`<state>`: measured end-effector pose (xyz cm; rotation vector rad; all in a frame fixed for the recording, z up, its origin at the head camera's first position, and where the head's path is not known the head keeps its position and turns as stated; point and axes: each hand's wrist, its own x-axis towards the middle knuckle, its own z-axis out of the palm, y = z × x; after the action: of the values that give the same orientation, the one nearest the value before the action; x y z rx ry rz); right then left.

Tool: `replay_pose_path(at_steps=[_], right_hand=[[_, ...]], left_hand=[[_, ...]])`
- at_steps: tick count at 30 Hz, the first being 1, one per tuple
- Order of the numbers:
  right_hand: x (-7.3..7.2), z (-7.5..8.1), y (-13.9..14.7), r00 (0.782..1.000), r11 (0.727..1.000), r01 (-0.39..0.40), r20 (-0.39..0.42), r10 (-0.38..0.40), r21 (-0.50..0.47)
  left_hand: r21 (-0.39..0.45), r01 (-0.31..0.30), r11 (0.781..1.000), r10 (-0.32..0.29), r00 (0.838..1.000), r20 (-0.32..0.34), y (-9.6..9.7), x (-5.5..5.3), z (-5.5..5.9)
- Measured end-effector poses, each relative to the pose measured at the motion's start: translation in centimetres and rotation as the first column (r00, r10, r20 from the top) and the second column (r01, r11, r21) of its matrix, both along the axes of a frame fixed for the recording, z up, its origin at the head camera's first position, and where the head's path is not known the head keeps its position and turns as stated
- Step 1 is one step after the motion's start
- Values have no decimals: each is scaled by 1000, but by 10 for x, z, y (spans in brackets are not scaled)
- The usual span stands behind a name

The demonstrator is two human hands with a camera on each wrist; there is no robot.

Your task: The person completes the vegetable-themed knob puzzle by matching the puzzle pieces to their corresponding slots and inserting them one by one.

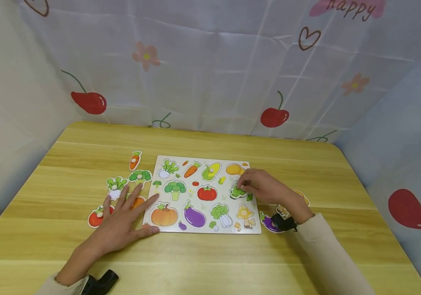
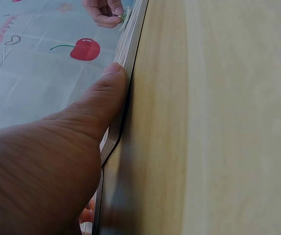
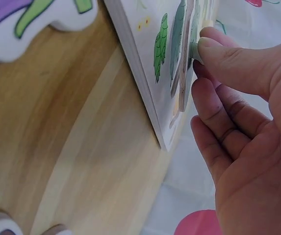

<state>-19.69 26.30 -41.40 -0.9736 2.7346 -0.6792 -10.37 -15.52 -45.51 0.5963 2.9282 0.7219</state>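
A white vegetable puzzle board (image 1: 192,196) lies on the wooden table. At its right side my right hand (image 1: 265,189) pinches the small knob of a green vegetable puzzle piece (image 1: 238,191) between thumb and finger. In the right wrist view the green piece (image 3: 185,73) appears edge-on, tilted over its matching place on the board, next to a small printed green pair. My left hand (image 1: 120,223) spreads its fingers across the board's left edge and the pieces there. The left thumb (image 2: 98,100) presses along the board's near edge.
Left of the board lie carrot (image 1: 134,160), broccoli (image 1: 140,176), radish (image 1: 116,187) and tomato (image 1: 95,217) pieces, plus an orange piece (image 1: 136,202) partly under the left hand. Right of it, an eggplant piece (image 1: 269,223) and a mushroom piece (image 1: 282,210) lie under my right wrist. A printed curtain (image 1: 210,73) hangs behind.
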Motion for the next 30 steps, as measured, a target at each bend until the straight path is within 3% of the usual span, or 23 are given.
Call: replay_pose_path(at_steps=[30], right_hand=[[-1, 2, -10, 1000, 996, -5, 17, 3, 93]], left_hand=[[-10, 3, 1000, -3, 1000, -25, 1, 0, 2]])
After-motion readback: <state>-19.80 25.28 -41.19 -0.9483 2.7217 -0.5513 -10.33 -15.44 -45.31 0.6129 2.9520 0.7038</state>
